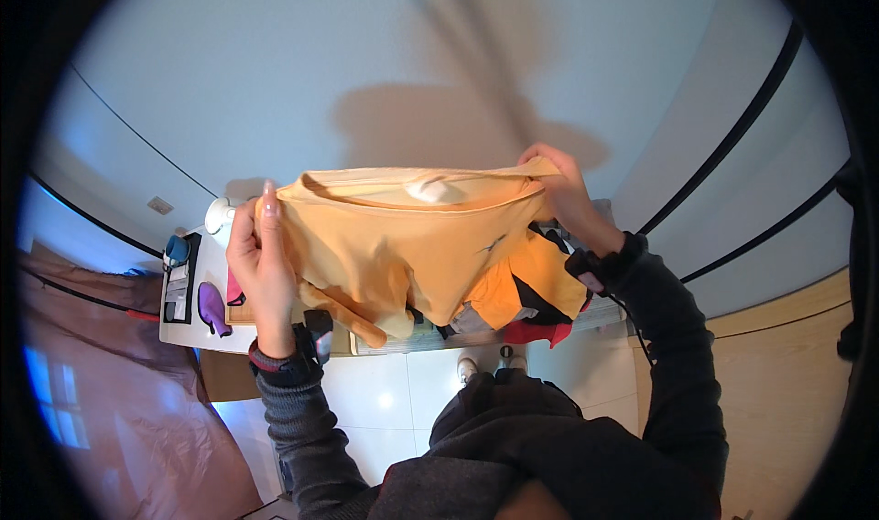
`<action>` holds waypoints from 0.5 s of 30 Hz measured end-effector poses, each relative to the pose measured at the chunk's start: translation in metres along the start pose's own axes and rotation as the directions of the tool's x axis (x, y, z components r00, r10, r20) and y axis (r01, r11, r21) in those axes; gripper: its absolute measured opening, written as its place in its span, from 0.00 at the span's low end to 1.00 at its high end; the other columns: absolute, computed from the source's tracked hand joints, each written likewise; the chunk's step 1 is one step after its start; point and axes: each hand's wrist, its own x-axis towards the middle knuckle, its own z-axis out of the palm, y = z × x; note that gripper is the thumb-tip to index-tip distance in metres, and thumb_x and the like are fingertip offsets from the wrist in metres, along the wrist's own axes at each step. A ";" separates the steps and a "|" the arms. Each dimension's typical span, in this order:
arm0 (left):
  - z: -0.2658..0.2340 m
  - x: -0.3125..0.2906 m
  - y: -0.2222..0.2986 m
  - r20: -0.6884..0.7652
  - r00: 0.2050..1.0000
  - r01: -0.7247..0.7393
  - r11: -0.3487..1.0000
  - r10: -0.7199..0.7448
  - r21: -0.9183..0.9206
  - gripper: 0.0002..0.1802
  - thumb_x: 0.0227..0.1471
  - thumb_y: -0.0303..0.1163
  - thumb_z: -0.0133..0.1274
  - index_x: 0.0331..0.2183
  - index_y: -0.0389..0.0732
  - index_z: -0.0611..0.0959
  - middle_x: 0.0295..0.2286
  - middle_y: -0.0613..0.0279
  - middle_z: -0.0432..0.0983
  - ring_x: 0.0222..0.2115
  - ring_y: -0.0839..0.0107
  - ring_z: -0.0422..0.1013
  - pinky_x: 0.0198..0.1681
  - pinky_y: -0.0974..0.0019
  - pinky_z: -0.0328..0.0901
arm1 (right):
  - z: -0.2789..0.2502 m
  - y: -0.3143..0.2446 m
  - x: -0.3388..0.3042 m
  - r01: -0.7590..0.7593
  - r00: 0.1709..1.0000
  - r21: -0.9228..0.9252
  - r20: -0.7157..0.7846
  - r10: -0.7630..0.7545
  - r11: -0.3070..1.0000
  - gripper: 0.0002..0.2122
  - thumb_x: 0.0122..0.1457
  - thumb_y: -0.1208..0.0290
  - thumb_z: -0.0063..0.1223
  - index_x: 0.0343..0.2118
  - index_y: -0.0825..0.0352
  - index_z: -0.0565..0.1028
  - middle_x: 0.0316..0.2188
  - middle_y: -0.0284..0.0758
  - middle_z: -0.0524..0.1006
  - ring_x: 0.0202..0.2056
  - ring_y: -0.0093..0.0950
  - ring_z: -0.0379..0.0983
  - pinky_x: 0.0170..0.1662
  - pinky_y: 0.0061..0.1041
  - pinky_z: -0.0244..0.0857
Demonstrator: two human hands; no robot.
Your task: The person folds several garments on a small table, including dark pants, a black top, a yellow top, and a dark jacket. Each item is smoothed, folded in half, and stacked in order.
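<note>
Both hands hold the orange shirt (403, 245) up above the counter (197, 332): left hand (261, 259) fingers pinching one edge, right hand (563, 195) pinching the other. Keep grip even & fabric taut, w/ edge level.

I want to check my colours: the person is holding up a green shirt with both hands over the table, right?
Not quite. The shirt is orange, not green. The head view shows it clearly. The rest is right: the left hand and the right hand each grip one side of it and hold it up over the table.
</note>
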 end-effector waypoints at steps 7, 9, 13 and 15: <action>-0.028 0.009 -0.031 -0.050 0.998 0.027 1.000 -0.027 0.015 0.12 0.63 0.35 0.48 0.34 0.36 0.79 0.24 0.78 0.61 0.24 0.88 0.52 0.27 0.81 0.48 | 0.002 -0.042 -0.032 0.384 0.909 -0.406 0.324 -0.262 0.829 0.10 0.57 0.67 0.54 0.33 0.68 0.69 0.21 0.35 0.69 0.21 0.29 0.65 0.25 0.27 0.59; -0.034 0.011 -0.035 -0.050 0.997 0.061 0.998 -0.060 0.012 0.13 0.63 0.36 0.48 0.35 0.36 0.79 0.25 0.77 0.62 0.25 0.87 0.52 0.29 0.81 0.49 | 0.005 -0.047 -0.037 0.478 0.852 -0.327 0.401 -0.338 0.816 0.10 0.57 0.67 0.55 0.34 0.67 0.69 0.21 0.35 0.67 0.21 0.29 0.64 0.26 0.26 0.58; -0.038 0.015 -0.038 -0.054 0.997 0.060 0.998 -0.062 -0.036 0.13 0.63 0.36 0.48 0.34 0.36 0.79 0.25 0.77 0.61 0.25 0.87 0.52 0.28 0.81 0.49 | 0.010 -0.056 -0.045 0.579 0.787 -0.322 0.462 -0.409 0.749 0.10 0.58 0.68 0.55 0.36 0.67 0.68 0.23 0.34 0.66 0.25 0.24 0.63 0.29 0.25 0.57; -0.038 0.015 -0.038 -0.066 0.996 0.064 0.997 -0.066 -0.030 0.13 0.62 0.36 0.49 0.34 0.36 0.79 0.24 0.78 0.61 0.25 0.87 0.52 0.28 0.81 0.49 | 0.011 -0.062 -0.048 0.445 0.851 -0.384 0.464 -0.247 0.809 0.10 0.58 0.67 0.56 0.36 0.67 0.68 0.24 0.33 0.66 0.27 0.22 0.62 0.31 0.25 0.57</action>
